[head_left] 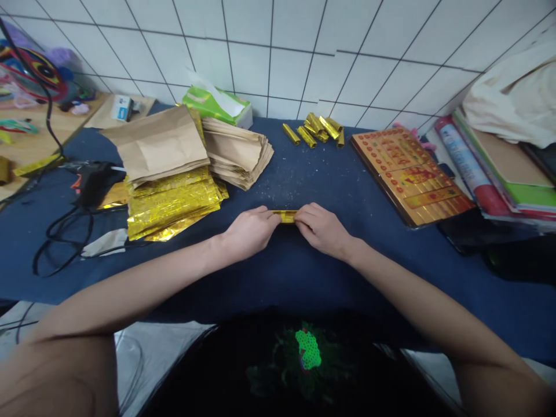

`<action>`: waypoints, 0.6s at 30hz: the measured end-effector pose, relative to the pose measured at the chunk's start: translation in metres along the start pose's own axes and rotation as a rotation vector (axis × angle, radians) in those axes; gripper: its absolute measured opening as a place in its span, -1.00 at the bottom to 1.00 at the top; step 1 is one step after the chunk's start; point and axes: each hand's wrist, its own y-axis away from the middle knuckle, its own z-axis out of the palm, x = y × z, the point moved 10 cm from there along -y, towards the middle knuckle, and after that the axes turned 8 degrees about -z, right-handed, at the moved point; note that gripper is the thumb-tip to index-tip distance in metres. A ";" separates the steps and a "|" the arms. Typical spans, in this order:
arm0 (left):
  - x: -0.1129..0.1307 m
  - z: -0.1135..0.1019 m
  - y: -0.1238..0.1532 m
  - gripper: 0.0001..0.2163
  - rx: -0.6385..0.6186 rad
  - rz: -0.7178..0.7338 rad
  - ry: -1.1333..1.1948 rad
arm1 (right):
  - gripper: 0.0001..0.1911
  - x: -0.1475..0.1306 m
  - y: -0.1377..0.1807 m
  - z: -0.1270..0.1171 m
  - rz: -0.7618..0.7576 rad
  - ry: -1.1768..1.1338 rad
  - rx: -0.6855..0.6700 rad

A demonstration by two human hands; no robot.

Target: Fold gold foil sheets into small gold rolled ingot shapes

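Note:
Between my two hands a narrow gold foil paper roll lies crosswise, low over the blue tabletop. My left hand is closed on its left end, and my right hand grips the right end with fingers pinched. The fingers hide both ends. To the left of my left hand is a stack of gold foil sheets, with brown paper sheets lying over part of it. Farther back, several finished-looking gold rolls sit in a loose heap near the wall.
A black glue gun with a coiled cord lies at left. A green tissue pack stands by the tiled wall. At right are a stack of printed gold-orange sheets, a spray can and books.

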 end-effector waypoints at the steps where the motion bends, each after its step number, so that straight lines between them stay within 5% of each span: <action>1: -0.006 0.000 -0.003 -0.80 -0.013 -0.042 0.034 | -0.76 0.004 -0.001 0.000 0.029 -0.031 0.007; 10: -0.037 0.006 -0.020 -0.73 -0.129 -0.250 0.319 | -0.79 0.031 -0.006 0.009 0.229 -0.154 -0.046; 18: -0.040 0.010 -0.022 -0.77 -0.119 -0.272 0.285 | -0.83 0.032 -0.009 0.011 0.213 -0.164 -0.086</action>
